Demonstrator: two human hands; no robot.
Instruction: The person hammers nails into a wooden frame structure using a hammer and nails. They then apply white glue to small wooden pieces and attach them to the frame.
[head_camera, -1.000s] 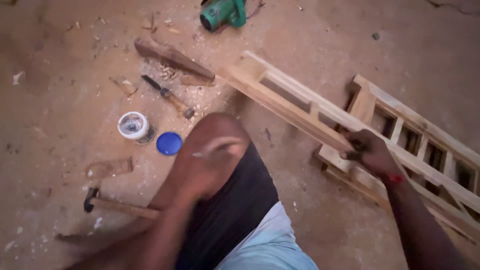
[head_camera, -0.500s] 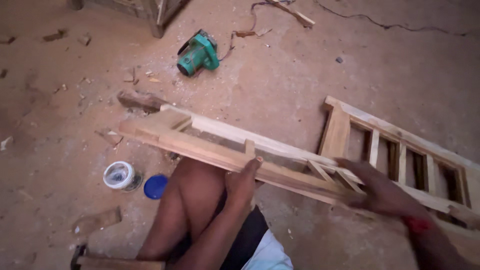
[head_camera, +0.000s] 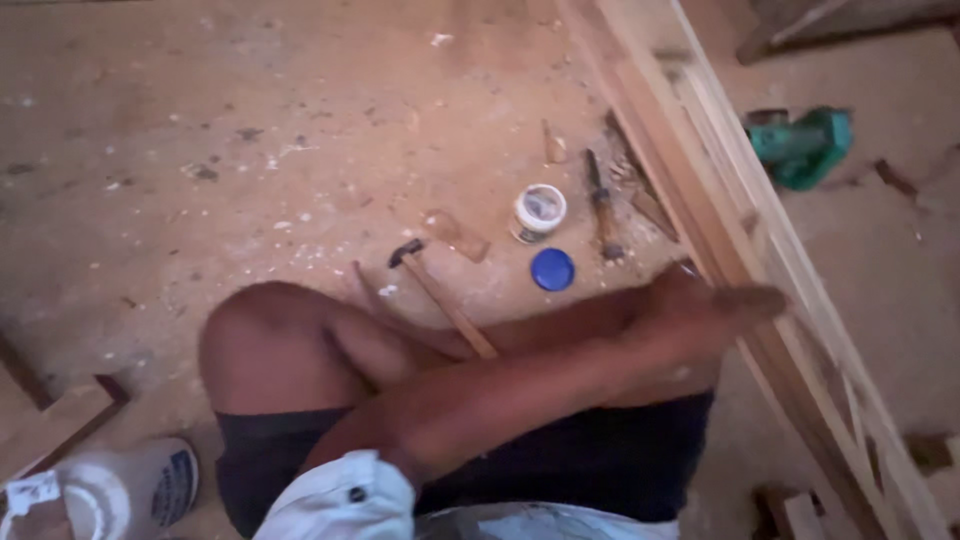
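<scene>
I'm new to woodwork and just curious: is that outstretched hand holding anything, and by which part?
The left hand rests on the long pale wooden slatted frame, on its nearest rail partway along. Motion blur hides whether the fingers actually grip. The right hand is out of view.

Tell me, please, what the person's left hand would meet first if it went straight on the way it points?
The left hand points right, its blurred fingers at the long pale wooden slatted frame; it would likely meet that frame first.

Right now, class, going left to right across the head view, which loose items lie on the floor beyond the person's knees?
Hammer → white tub → blue lid → chisel → wooden frame → green power tool.
</scene>
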